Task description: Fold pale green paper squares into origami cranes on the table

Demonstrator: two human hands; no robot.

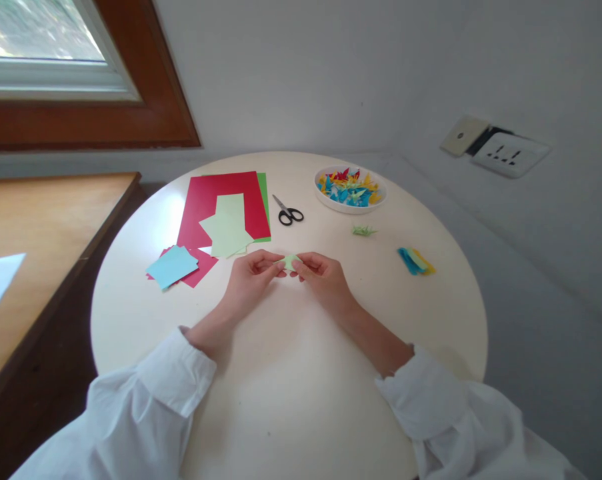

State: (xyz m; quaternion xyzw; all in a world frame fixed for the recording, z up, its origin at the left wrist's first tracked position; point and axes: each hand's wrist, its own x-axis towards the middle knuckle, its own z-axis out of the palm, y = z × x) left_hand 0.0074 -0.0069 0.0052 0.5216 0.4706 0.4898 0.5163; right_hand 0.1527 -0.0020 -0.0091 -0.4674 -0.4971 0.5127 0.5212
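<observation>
Between my two hands, above the middle of the round white table (301,373), is a small light green piece of paper (291,261). My left hand (255,275) pinches its left side between thumb and fingers. On the right side my right hand (325,275) grips it the same way. Both thumbs lie on top, and the fingertips beneath are partly hidden. Just beyond the hands lie light green paper sheets (228,223) on a large red sheet (201,193).
Black-handled scissors (288,213) lie behind my hands. A white bowl (351,208) holds many colourful folded paper pieces. Small green folded paper (363,231) sits before it. Coloured paper strips (415,261) are at right, light blue paper squares (173,267) at left. Walls border the table behind.
</observation>
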